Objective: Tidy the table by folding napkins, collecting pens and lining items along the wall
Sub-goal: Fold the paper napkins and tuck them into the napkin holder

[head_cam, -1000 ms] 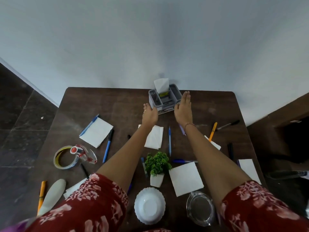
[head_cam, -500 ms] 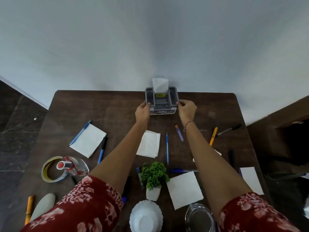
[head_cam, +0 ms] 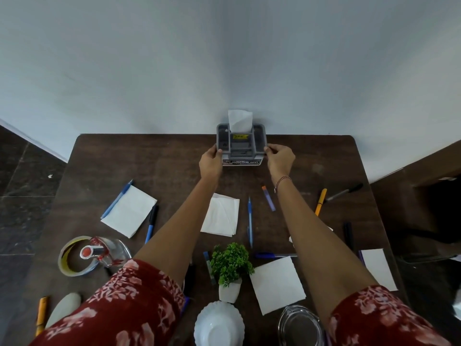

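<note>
Grey compartmented organizer point(head_cam: 241, 146) with a white napkin point(head_cam: 240, 120) upright in the rear middle slot. Standing at the tabletop's point(head_cam: 162, 158) far edge, by the wall point(head_cam: 224, 58). Fingers of left hand point(head_cam: 210, 162) and right hand point(head_cam: 279, 158) clasping its side walls.

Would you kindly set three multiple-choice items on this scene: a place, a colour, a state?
1. The grey organiser stands: A) at the table's far edge by the wall; B) mid-table; C) at the near edge.
2. The plant pot is: A) red; B) white; C) black.
3. The left hand and right hand: A) each grip one side of the organiser; B) lie flat; C) hold nothing.
Answers: 1 A, it sits at the wall-side edge; 2 B, the pot below the leaves is white; 3 A, fingers curl on both its sides.
</note>
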Tool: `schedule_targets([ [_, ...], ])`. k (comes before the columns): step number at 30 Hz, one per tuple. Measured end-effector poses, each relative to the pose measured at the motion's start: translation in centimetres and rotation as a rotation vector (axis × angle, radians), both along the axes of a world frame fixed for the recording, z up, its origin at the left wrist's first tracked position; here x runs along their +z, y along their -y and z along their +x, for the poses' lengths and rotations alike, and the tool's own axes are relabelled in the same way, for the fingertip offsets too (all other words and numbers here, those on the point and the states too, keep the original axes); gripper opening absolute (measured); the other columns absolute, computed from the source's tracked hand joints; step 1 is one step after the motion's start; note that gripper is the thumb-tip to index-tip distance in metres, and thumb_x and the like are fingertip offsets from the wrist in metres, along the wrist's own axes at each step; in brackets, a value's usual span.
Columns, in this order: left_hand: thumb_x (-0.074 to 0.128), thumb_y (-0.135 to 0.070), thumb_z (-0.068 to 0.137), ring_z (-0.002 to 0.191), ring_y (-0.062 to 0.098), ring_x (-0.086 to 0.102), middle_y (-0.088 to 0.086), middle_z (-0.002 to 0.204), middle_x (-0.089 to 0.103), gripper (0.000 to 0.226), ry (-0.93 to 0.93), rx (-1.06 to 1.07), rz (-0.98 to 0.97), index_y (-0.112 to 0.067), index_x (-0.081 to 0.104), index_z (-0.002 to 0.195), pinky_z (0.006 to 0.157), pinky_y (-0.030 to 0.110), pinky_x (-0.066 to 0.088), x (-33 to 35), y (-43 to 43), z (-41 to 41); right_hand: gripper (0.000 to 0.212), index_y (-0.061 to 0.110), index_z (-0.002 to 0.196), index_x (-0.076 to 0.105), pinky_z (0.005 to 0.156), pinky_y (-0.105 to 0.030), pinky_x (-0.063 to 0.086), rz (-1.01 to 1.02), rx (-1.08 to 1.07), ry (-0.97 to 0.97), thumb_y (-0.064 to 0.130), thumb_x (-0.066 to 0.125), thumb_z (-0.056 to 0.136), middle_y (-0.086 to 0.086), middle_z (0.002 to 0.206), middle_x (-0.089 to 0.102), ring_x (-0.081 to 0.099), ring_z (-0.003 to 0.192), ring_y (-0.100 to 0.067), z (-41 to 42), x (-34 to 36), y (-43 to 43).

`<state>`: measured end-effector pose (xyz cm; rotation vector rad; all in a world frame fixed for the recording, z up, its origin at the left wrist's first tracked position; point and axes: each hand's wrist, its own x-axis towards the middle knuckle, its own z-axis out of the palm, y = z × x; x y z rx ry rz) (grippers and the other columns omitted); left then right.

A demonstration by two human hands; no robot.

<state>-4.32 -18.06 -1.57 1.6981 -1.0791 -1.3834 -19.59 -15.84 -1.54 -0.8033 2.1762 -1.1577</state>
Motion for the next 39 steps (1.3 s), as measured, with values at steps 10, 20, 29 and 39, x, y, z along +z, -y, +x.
schedule_targets([
  [10,0.051,-0.006,0.092,0.109,0.032,0.056,0.020,0.123,0.056,0.026,0.743,-0.306,-0.024,0.001,0.058,0.117,0.087,0.035,0.047,-1.2,-3.8,4.4,0.020,0.005,0.108,0.052,0.077,-0.025,0.045,0.066,0.128,-0.109,0.011,0.058,0.090,-0.012,0.106,0.062,0.060,0.097,-0.023,4.8,-1.1,-5.8],
  [20,0.053,-0.003,0.089,0.109,0.034,0.055,0.018,0.119,0.054,0.020,0.919,-0.502,0.027,0.000,0.057,0.108,0.083,0.038,0.047,-2.2,-7.3,6.7,0.034,0.009,0.122,0.048,0.092,-0.034,0.045,0.283,0.475,-0.277,0.010,0.059,0.089,-0.013,0.121,0.057,0.056,0.113,-0.028,9.2,-2.4,-11.1],
  [29,0.055,-0.002,0.082,0.101,0.030,0.058,0.012,0.107,0.063,0.022,0.721,-0.441,-0.006,-0.007,0.057,0.103,0.075,0.035,0.046,-3.9,-7.7,6.7,0.060,0.010,0.136,0.029,0.097,-0.037,0.045,0.316,0.441,-0.251,0.003,0.062,0.086,-0.016,0.131,0.048,0.054,0.117,-0.030,10.3,-2.5,-11.8],
  [39,0.069,-0.004,0.080,0.100,0.028,0.062,0.012,0.108,0.066,0.033,0.470,-0.281,-0.041,-0.003,0.059,0.112,0.084,0.035,0.051,-2.8,-7.5,7.1,0.040,0.011,0.118,0.045,0.083,-0.036,0.051,0.204,0.297,-0.109,0.005,0.063,0.084,-0.009,0.098,0.065,0.063,0.095,-0.025,9.3,-1.5,-11.3],
])
